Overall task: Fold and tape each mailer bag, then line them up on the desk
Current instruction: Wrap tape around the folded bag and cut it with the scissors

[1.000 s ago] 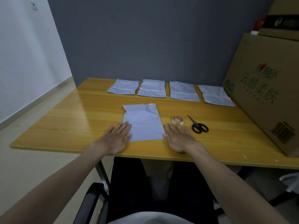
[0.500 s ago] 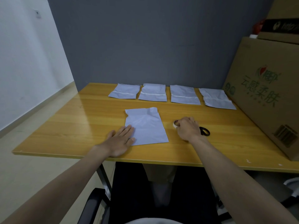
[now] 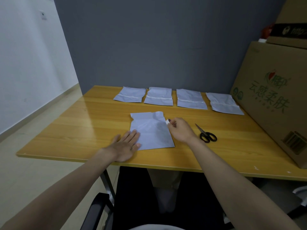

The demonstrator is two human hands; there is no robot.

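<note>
A pale blue-grey mailer bag point(image 3: 152, 130) lies flat and unfolded near the front middle of the wooden desk point(image 3: 83, 127), its far edge crumpled (the far right corner curls up). Four more mailer bags point(image 3: 178, 99), each folded over with a white strip across it, lie side by side in a row along the far edge. A small roll of tape point(image 3: 168, 121) sits over the near bag's right edge.

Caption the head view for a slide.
Left hand pins mailer bag; right hand holds tape roll.

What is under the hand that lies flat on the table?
Under the left hand you can see the near left corner of the mailer bag, with the desk beneath the palm. The bit of bag right under the fingers is covered.
</note>
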